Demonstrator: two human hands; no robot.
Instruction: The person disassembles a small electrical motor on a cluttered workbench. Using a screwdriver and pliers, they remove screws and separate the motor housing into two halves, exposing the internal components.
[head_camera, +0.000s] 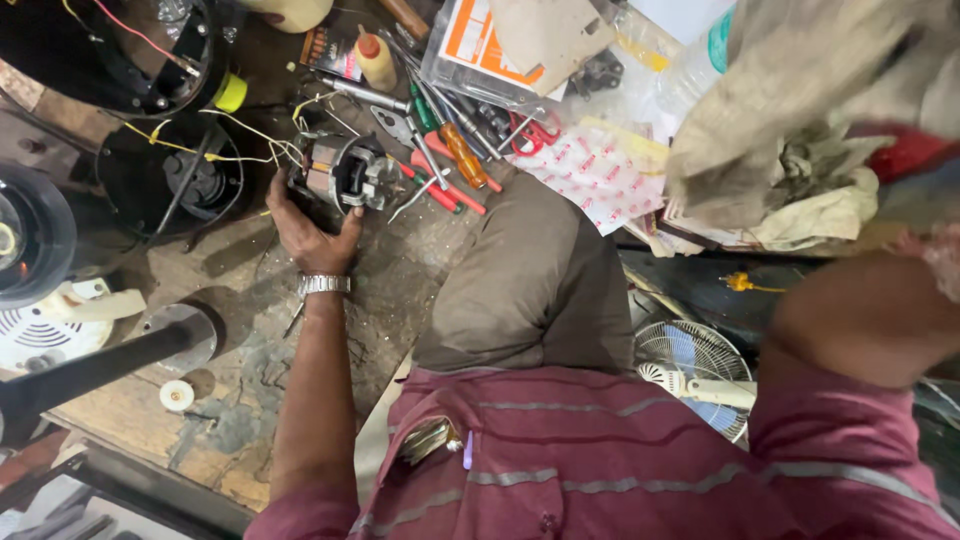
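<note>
My left hand (308, 232), with a metal watch on the wrist, grips a small electric motor (345, 172) from below on the worn workbench (240, 300). The motor shows copper windings and a metal frame, and thin yellow wires (235, 152) trail from it to the left. My right arm reaches out to the right. My right hand (938, 262) is blurred at the frame's edge, beside a heap of dirty rags (800, 130), and I cannot make out its fingers.
Screwdrivers (458, 152), red-handled scissors (530, 132) and a small bottle (376, 58) lie beyond the motor. Black round housings (170, 182) sit at the left, with a black pole on a metal base (120, 352). A small white fan (700, 375) stands below my knee.
</note>
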